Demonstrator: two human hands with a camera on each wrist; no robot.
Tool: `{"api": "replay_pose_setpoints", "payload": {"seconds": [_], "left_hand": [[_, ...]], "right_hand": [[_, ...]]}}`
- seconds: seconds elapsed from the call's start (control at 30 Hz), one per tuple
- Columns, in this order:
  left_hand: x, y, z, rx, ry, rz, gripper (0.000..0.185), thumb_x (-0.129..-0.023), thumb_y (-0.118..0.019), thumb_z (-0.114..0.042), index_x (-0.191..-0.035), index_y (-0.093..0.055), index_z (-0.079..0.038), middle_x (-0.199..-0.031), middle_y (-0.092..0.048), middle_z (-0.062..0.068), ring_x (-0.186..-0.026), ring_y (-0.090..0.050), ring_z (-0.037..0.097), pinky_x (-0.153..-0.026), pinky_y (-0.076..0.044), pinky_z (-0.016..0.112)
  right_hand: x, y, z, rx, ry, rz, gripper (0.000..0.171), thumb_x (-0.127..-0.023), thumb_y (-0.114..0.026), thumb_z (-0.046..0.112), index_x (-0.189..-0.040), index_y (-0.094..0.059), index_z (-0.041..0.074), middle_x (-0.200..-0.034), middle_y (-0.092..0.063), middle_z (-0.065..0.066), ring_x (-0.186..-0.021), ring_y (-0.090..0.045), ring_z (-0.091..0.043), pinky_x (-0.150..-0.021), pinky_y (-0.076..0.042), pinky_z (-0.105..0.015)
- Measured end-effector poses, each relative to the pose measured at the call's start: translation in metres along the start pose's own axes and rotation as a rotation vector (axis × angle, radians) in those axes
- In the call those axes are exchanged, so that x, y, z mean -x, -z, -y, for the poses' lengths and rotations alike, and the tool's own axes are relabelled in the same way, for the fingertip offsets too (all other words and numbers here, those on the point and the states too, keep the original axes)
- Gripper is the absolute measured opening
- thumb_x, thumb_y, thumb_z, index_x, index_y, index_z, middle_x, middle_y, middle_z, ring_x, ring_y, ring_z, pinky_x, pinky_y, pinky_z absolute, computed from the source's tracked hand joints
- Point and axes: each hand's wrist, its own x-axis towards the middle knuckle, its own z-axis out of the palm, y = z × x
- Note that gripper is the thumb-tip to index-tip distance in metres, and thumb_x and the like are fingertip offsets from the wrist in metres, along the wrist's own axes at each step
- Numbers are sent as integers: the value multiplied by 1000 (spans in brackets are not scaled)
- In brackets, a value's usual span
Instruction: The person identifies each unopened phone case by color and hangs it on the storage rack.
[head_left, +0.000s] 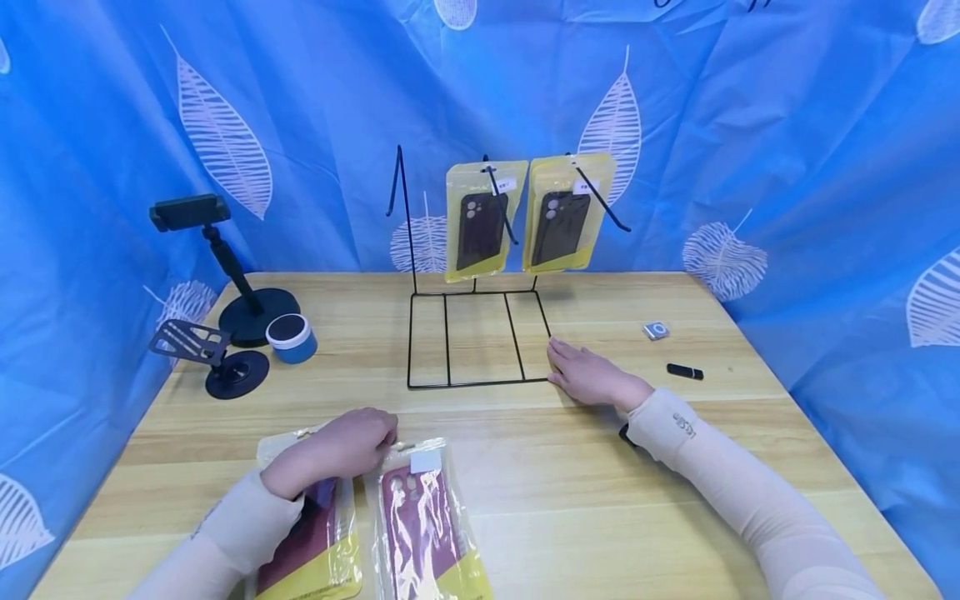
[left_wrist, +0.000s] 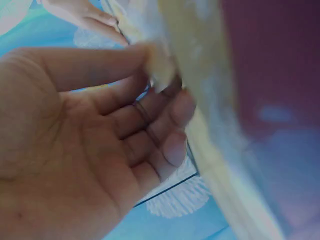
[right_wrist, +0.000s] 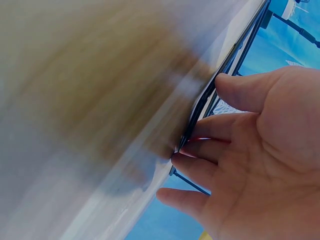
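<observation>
While two black phone cases in yellow packets (head_left: 476, 220) hang on the wire display rack (head_left: 480, 337), two maroon ones lie before it; the left hand (head_left: 352, 442) pinches one maroon case packet (head_left: 315, 533), the right hand (head_left: 588, 375) rests flat, released, touching the rack's base.

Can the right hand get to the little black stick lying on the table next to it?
Probably yes. The right hand rests at the wire rack's corner, and the black stick lies just to its right on bare table, with nothing between.
</observation>
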Motion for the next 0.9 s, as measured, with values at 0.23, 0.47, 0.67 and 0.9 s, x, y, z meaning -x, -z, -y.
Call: {"api": "replay_pose_setpoints", "payload": {"seconds": [0.23,0.47,0.67,0.9], "left_hand": [[-8,10,-5,138,-21,-242,11,-97,-57,-4,-92,-51,-12,-65,-46,-5,-54,-41,8,-49,-35,22],[-13,20,-19,190,-112,-508,13,-98,-58,-6,-110,-57,-11,-86,-69,2,-60,-49,5,-55,-42,22],[-22,41,-31,109,-330,-834,18,-93,-63,0,-109,-60,-6,-88,-74,6,-51,-49,4,-44,-34,16],[-47,78,-50,21,-543,-1057,18,-89,-65,4,-107,-61,1,-88,-72,12,-52,-58,15,-41,-40,23]], "right_hand": [[0,1,-1,-11,-16,7,62,-108,-39,31,-155,-21,-5,-164,-14,-22,-151,-20,-37,-121,-21,-59],[-1,-1,0,-8,-13,11,62,-108,-39,31,-155,-21,-6,-164,-14,-23,-151,-21,-38,-121,-21,-59],[0,-1,0,-4,-13,15,62,-108,-39,31,-155,-21,-6,-164,-14,-23,-151,-21,-38,-120,-21,-59],[-1,-1,-1,-5,-8,13,63,-108,-38,32,-155,-20,-6,-164,-13,-23,-151,-20,-38,-120,-21,-59]]}}
